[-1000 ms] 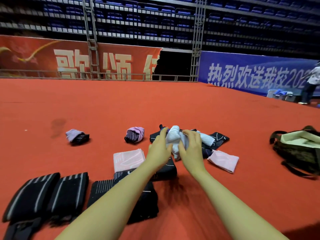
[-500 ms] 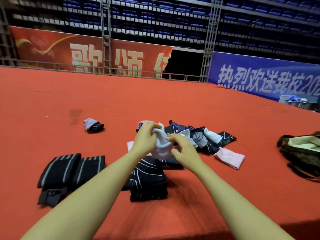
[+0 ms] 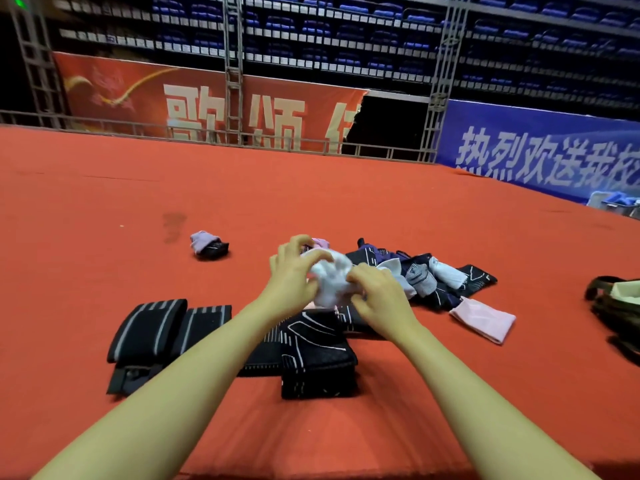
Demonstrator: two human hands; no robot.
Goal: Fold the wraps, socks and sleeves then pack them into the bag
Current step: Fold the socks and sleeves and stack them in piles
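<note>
1. While the red floor [image 3: 104, 209] carries folded black wraps [image 3: 152, 327] and sleeves [image 3: 318, 355] near the person, the bag [image 3: 620, 306] sits well apart at far right, nothing visibly packed.
2. Beyond the hands, the unsorted pile [image 3: 426, 275] remains; two rolled pairs lie to its left.
3. Lifted from that pile a second ago, the white sock [image 3: 329, 275] is now bunched between left hand [image 3: 294, 275] and right hand [image 3: 381, 292], each grip curled tight on it, a roll likely half made.
</note>
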